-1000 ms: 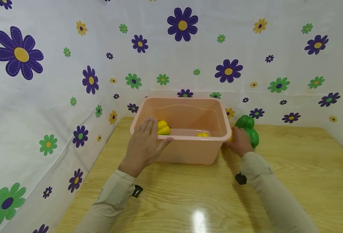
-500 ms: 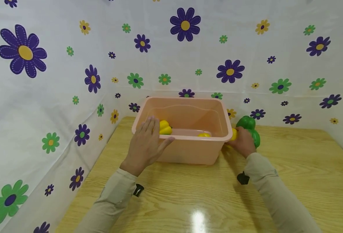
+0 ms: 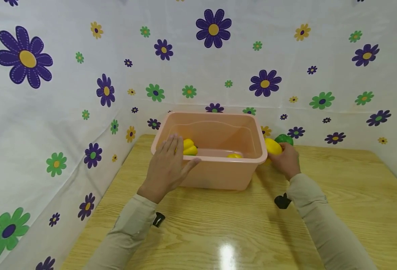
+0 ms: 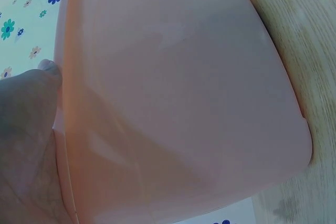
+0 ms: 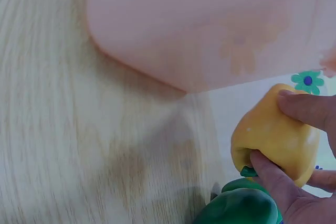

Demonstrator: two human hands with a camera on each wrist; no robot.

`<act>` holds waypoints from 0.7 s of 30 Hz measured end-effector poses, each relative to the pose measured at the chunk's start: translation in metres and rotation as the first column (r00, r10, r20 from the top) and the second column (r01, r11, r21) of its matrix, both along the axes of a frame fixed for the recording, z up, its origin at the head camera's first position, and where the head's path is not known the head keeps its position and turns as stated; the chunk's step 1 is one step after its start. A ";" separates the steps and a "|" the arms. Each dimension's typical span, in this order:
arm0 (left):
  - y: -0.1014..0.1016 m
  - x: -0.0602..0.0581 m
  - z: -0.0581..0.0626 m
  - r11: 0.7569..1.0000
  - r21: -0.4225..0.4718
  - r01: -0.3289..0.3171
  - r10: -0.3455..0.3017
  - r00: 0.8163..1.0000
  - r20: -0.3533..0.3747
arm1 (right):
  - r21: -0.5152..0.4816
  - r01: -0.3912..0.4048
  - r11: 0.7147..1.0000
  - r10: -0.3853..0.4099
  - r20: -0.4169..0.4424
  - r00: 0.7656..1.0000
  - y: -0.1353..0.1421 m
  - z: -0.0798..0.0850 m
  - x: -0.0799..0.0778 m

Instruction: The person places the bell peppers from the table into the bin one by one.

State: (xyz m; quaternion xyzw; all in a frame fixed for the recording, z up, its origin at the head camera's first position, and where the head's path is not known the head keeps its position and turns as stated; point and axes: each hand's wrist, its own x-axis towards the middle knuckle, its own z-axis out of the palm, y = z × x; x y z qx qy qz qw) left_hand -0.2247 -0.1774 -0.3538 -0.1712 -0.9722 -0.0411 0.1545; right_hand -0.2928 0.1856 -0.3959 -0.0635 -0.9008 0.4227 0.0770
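My right hand (image 3: 287, 160) grips a yellow bell pepper (image 3: 273, 146) just outside the right wall of a pink plastic bin (image 3: 215, 173). In the right wrist view, fingers and thumb are round this pepper (image 5: 278, 129), above the table surface, with its green stem showing. My left hand (image 3: 165, 165) lies with straight fingers across the bin's front-left rim; in the left wrist view, its thumb (image 4: 48, 67) touches that rim. Inside the bin sit a yellow pepper with a green patch (image 3: 189, 147) and another yellow piece (image 3: 234, 155), mostly hidden by the front wall.
Behind my right hand is a green bell pepper (image 3: 284, 139), partly covered; the right wrist view shows green pepper (image 5: 239, 207) below the yellow one. The wooden table (image 3: 198, 221) meets a white flower-printed cloth (image 3: 185, 63) at the back and left.
My right hand has raised the yellow pepper from beside the bin's lower right side to about rim height, shifting slightly right and covering more of the green pepper. My left hand stays put.
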 end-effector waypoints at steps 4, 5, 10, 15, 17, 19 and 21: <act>0.000 0.000 0.000 1.000 0.005 0.000 0.000 1.000 -0.001 | -0.113 0.038 0.993 -0.039 -0.008 0.999 0.002 0.001 0.002; 0.000 0.000 0.000 1.000 0.005 0.001 -0.001 1.000 -0.003 | -0.139 0.049 0.989 -0.050 -0.009 0.999 0.003 0.000 0.003; 0.001 0.000 0.001 1.000 0.003 0.004 -0.004 1.000 -0.012 | -0.264 0.106 0.959 -0.108 0.007 0.994 0.007 0.000 0.005; 0.001 0.001 0.002 1.000 -0.001 0.003 -0.003 1.000 -0.013 | -0.376 0.146 0.915 -0.142 0.038 0.989 0.011 0.005 0.006; 0.001 0.002 0.002 1.000 0.000 0.002 -0.002 1.000 -0.011 | -0.414 0.161 0.896 -0.156 0.045 0.987 0.012 0.008 0.006; 0.001 0.002 0.001 1.000 -0.001 0.002 -0.002 1.000 -0.011 | -0.447 0.174 0.877 -0.171 0.047 0.984 0.013 0.011 0.006; 0.001 0.002 0.001 1.000 0.000 0.002 -0.002 1.000 -0.012 | -0.478 0.184 0.859 -0.187 0.043 0.981 0.014 0.015 0.006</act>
